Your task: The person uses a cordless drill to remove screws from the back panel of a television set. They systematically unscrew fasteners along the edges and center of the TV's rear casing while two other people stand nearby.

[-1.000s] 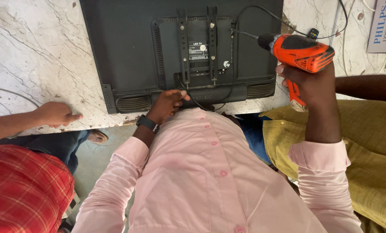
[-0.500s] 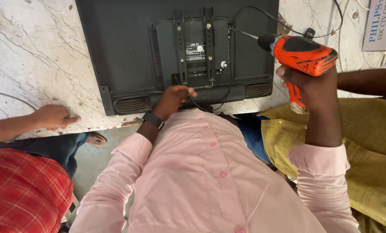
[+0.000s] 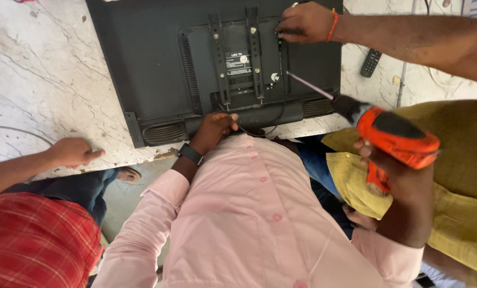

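Lowered and tilted since before, the orange drill [image 3: 396,140], clamped in the right hand [image 3: 404,184], aims its bit at the flat television back [image 3: 158,69]; the left hand [image 3: 213,129], fingers curled, should steady its near edge.

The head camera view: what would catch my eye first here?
Likely the orange cordless drill gripped in the person's right hand at right, its long bit aimed at the black flat television lying face down on the marble table. The left hand touches the set's lower edge, and a co-worker's hand with a red wrist thread reaches in at top.
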{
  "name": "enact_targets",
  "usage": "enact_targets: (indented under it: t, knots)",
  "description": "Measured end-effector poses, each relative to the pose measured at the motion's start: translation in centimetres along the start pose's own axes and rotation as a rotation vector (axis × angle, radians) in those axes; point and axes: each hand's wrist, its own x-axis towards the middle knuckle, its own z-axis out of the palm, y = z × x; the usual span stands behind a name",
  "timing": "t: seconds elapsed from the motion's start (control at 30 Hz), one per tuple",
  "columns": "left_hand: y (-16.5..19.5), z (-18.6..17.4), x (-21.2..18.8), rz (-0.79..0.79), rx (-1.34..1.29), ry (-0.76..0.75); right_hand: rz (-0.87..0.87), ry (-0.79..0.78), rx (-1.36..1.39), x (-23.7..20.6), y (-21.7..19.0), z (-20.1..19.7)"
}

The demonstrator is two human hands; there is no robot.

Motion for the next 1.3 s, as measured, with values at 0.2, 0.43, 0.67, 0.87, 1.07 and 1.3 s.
enact_targets:
  t: [0.2, 0.43, 0.67, 0.87, 1.07, 1.3]
  knots:
    - [1.0, 0.9, -0.2, 0.053, 0.193, 0.021, -0.019, 0.148, -0.152, -1.8, 3.6, 0.5]
    - [2.4, 2.7, -0.6, -0.068, 0.304, 0.111, -0.04, 0.166, 0.109, -0.1, 7.5, 1.3]
    - [3.6, 3.9, -0.8, -0.176, 0.298, 0.173, -0.066, 0.167, 0.167, 2.9, 10.7, 0.6]
    - [3.6, 4.3, -0.7, -0.172, 0.303, 0.19, -0.111, 0.151, 0.138, 3.4, 12.3, -1.2]
    - [3.5, 4.4, -0.4, -0.19, 0.329, 0.191, -0.048, 0.146, 0.17, 1.6, 12.9, -3.2]
    - [3.8, 4.7, -0.5, -0.191, 0.335, 0.188, -0.038, 0.148, 0.184, -1.0, 13.0, -4.1]
